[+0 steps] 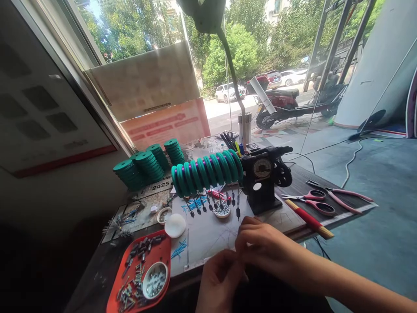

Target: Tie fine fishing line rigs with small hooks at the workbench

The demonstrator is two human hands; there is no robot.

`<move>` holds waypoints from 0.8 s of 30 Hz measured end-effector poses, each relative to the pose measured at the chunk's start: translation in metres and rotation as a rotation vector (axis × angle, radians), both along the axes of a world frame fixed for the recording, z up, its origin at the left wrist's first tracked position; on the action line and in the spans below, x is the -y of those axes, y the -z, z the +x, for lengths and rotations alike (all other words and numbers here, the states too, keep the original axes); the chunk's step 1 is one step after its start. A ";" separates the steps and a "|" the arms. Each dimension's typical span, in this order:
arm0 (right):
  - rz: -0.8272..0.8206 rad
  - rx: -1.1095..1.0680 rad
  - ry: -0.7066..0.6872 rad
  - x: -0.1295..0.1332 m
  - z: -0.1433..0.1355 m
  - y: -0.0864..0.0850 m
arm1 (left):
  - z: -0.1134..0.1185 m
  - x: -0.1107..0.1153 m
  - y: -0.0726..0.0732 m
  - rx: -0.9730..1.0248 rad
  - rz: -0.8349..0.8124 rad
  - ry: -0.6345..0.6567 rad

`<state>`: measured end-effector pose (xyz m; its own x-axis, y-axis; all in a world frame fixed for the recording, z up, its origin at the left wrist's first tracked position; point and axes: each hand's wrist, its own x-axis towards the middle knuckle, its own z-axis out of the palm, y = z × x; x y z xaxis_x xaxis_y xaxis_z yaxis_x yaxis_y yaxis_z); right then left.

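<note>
My left hand (223, 278) and my right hand (260, 243) meet at the table's front edge, fingers pinched together. Whatever lies between their fingertips is too small to make out. Just beyond them stands a black winding device (262, 187) with a round dial, carrying a row of green spools (206, 173) on its shaft. Small dark weights (238, 212) hang on lines below the spools. A bowl of small pale beads (222, 209) sits under the spools, and a white round lid (175, 225) lies left of it.
An orange tray (167, 248) with metal parts and a white bowl (155, 280) is at the front left. Stacked green spools (149, 166) stand behind. Scissors (314, 202), pliers (345, 195) and a red-wrapped stick (309, 219) lie right. A lamp (233, 65) rises at the back.
</note>
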<state>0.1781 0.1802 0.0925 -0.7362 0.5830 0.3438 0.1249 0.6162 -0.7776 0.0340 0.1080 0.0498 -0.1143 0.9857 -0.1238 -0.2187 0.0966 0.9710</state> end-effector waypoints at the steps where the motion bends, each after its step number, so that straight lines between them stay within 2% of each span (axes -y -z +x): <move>1: -0.020 -0.001 -0.006 -0.001 0.000 -0.001 | 0.001 0.000 0.002 0.025 -0.003 -0.012; 6: 0.000 0.003 0.001 -0.001 -0.001 0.001 | 0.006 0.000 0.008 0.108 0.023 -0.063; 10: 0.004 -0.062 0.120 0.008 0.000 0.009 | 0.009 0.004 0.008 0.366 -0.056 -0.073; 13: -0.145 -0.106 0.200 0.018 0.000 0.017 | 0.012 0.010 0.005 0.538 -0.126 -0.085; 16: -0.318 -0.084 0.195 0.026 -0.002 0.024 | 0.013 0.015 0.003 0.612 -0.157 -0.112; 21: -0.653 -0.166 0.115 0.031 -0.009 0.027 | 0.014 0.017 0.004 0.625 -0.185 -0.174; 24: -0.855 -0.264 0.084 0.030 -0.013 0.030 | 0.013 0.016 0.005 0.541 -0.216 -0.195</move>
<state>0.1653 0.1499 0.0622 -0.6381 0.7658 -0.0802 -0.1046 -0.1894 -0.9763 0.0471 0.0918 0.0444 -0.1554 0.8991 -0.4093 -0.7087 0.1872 0.6802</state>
